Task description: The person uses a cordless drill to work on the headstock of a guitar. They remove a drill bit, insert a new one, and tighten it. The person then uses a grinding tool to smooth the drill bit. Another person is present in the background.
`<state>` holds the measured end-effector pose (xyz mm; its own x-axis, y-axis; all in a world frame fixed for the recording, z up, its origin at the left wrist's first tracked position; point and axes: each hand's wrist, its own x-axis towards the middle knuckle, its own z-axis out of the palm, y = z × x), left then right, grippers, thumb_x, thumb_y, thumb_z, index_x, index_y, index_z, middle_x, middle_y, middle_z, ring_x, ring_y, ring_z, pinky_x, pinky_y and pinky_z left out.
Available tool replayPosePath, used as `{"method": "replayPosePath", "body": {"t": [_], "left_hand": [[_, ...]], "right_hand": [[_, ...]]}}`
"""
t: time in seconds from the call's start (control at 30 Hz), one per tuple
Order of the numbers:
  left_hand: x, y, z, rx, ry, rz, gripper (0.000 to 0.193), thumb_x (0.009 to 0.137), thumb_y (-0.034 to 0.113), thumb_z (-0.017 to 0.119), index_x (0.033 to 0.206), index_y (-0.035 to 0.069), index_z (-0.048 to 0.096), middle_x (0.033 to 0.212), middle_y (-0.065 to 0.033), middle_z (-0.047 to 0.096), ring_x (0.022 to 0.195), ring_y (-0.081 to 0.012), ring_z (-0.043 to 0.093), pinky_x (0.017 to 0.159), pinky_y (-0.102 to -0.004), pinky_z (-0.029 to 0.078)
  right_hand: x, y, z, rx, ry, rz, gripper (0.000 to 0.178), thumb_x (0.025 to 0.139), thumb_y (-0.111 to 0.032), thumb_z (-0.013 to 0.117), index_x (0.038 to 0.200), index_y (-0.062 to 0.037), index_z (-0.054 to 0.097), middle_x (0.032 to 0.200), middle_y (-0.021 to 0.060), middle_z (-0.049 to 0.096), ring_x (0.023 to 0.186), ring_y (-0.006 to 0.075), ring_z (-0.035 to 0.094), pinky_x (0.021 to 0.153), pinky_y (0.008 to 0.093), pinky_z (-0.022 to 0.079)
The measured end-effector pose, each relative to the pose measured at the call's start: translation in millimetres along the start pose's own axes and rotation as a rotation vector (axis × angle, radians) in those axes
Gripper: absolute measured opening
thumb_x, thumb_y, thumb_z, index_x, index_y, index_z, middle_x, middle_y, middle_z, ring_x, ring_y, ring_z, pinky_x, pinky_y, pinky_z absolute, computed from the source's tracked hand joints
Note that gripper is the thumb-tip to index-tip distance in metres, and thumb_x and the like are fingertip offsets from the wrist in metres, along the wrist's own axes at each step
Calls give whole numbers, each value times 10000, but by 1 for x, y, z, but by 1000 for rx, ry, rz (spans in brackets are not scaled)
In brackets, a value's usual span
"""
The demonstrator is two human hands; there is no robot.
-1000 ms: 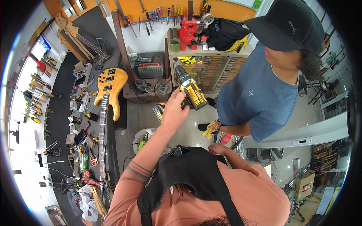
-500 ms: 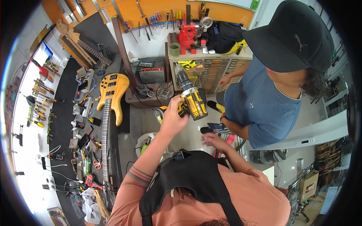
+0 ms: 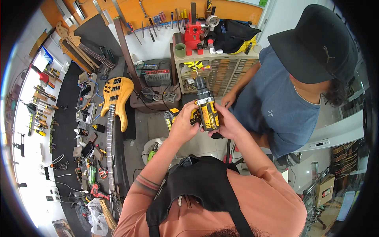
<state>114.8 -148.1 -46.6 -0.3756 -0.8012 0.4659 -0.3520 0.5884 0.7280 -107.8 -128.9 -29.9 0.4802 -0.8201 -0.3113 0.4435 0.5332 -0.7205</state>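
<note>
A yellow and black cordless drill (image 3: 209, 112) is held up in front of my chest, its chuck and bit directed away from me. Wrapped round the drill's handle is my left hand (image 3: 184, 125), with the battery end sticking out past it on the left. My right hand (image 3: 228, 123) rests against the right side and back of the drill body, its fingers partly hidden beneath. To the left, a natural-wood electric bass guitar (image 3: 117, 93) lies on the dark workbench (image 3: 122, 170).
A co-worker in a dark cap (image 3: 316, 43) and blue shirt (image 3: 272, 102) stands close on the right. Ahead is a drawer cabinet (image 3: 221, 75) bearing a red press-like tool (image 3: 193, 37). An amplifier (image 3: 156, 78) stands left of it. Several tools cover the bench and walls.
My right hand has come up from below and taken hold of the drill's right side. The drill has turned more upright in view. The co-worker has shifted slightly right.
</note>
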Motion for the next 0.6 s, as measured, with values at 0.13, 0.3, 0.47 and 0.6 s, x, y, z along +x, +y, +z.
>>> {"method": "replayPosePath", "body": {"t": [0.13,0.3,0.47,0.6], "left_hand": [[3,1,2,-24,-14,-15,697,759,-55,745,1385,96,477,1496,-198,592,1310,-462,622,1063,-494,550],[9,4,1,-1,-56,-51,766,757,-58,738,1462,67,465,1500,-220,577,1368,-450,582,1144,-486,500],[12,1,3,12,-69,-69,820,767,-28,753,1521,62,442,1502,-228,575,1373,-441,586,1134,-482,505],[14,7,2,-69,-27,-25,748,767,-60,747,1462,58,495,1529,-224,560,1385,-453,576,1122,-487,528]], "right_hand": [[3,4,-7,41,5,-31,546,1124,-477,394,1432,-72,594,1193,123,757,919,316,788,620,385,559],[-3,-1,-3,33,40,-37,515,1113,-423,407,1442,-67,582,1185,138,754,940,330,785,684,387,556],[-7,-10,-2,-49,27,-72,513,1106,-413,404,1455,-72,565,1225,146,748,974,329,783,719,397,561],[-8,-8,-2,0,80,-60,527,1107,-430,376,1442,-75,573,1224,153,748,984,338,780,702,417,578]]}}
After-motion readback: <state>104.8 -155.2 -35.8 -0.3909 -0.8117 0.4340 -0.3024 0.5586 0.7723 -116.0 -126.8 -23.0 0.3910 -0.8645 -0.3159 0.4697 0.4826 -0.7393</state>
